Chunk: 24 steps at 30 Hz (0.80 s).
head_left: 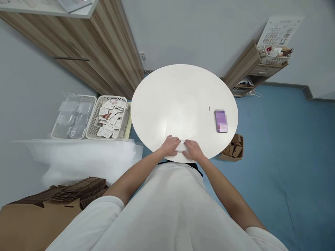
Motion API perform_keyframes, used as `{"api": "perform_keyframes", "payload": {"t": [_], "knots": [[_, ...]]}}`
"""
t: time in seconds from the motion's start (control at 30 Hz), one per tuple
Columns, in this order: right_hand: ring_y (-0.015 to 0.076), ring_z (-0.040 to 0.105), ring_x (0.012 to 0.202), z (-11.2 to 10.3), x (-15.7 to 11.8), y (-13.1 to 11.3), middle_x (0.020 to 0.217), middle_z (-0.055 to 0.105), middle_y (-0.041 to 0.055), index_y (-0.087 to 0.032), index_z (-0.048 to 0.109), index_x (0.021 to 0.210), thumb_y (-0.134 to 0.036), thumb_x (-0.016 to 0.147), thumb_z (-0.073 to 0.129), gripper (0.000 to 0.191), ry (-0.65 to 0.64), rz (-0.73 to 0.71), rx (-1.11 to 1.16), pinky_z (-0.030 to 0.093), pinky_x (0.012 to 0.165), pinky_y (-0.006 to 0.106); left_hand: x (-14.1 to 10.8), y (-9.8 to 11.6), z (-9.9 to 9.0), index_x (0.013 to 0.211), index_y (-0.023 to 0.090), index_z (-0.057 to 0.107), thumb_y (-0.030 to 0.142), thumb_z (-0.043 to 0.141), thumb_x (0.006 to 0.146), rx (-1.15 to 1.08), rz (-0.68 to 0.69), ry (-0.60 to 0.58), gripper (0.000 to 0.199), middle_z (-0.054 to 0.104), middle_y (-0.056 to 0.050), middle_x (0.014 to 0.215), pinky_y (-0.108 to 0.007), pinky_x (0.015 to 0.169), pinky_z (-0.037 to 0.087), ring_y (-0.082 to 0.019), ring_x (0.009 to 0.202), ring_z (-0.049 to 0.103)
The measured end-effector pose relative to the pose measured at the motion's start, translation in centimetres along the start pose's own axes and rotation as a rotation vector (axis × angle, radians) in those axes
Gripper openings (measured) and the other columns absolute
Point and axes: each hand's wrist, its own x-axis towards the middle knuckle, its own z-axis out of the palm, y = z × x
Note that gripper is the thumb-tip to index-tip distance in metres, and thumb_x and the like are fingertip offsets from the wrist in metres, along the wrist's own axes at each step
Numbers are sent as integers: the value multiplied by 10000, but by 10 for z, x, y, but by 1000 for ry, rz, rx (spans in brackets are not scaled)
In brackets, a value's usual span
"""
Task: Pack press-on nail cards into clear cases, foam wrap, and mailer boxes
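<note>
At the near edge of the round white table (183,90), both my hands grip a small white bundle (181,146) that looks rolled or folded in a thin translucent wrapping sheet (181,129). The flat part of this sheet spreads away from me and hardly stands out from the tabletop. My left hand (170,145) curls its fingers over the bundle's left end. On the right end, my right hand (193,150) presses with bent fingers. Whatever is inside the bundle is hidden.
A blurred purple item (221,121) lies on the table's right side. White baskets hold clear plastic boxes (70,116) and printed cards (111,116) at left, above white sheets (86,158) and flattened cardboard (39,223). A carton of small brown boxes (232,150) stands right, on the floor.
</note>
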Motion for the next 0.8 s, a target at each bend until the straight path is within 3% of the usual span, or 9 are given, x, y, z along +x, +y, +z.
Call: {"api": "perform_keyframes", "payload": {"t": [0.23,0.43,0.57,0.67,0.8], "knots": [[286,442,1085,-5,-7,-13,1209,469,135,-192,481,1067,-299,653,633,454,-122,4,-8,338,895,414,-19,6,6,1115,191,453,326,623,625,-119,6,23,536,501,-113,1158,-423,988,201,-266,1056,465],[220,526,972,-33,12,1,1065,580,63,-220,540,1049,-405,705,588,394,-219,138,372,394,835,349,-11,-6,-3,1086,211,523,378,501,746,-315,-68,54,380,576,-70,1049,-366,891,341,-236,986,518],[210,529,982,-38,29,13,1059,589,54,-224,618,941,-487,738,521,346,-128,331,525,398,833,330,-3,-19,-12,1033,216,572,417,427,800,-389,-176,74,340,523,-72,1118,-342,864,375,-223,1027,489],[206,555,901,-34,41,17,965,620,45,-216,633,875,-541,735,484,384,-76,487,574,419,761,313,0,-29,-13,963,200,589,391,409,811,-452,-319,94,304,560,-67,1011,-319,804,402,-206,934,523],[189,558,832,-28,49,20,898,631,31,-215,609,842,-578,730,437,418,4,584,645,422,709,293,1,-40,-6,848,198,579,353,395,814,-556,-535,120,243,603,-35,829,-283,684,410,-188,789,547]]}}
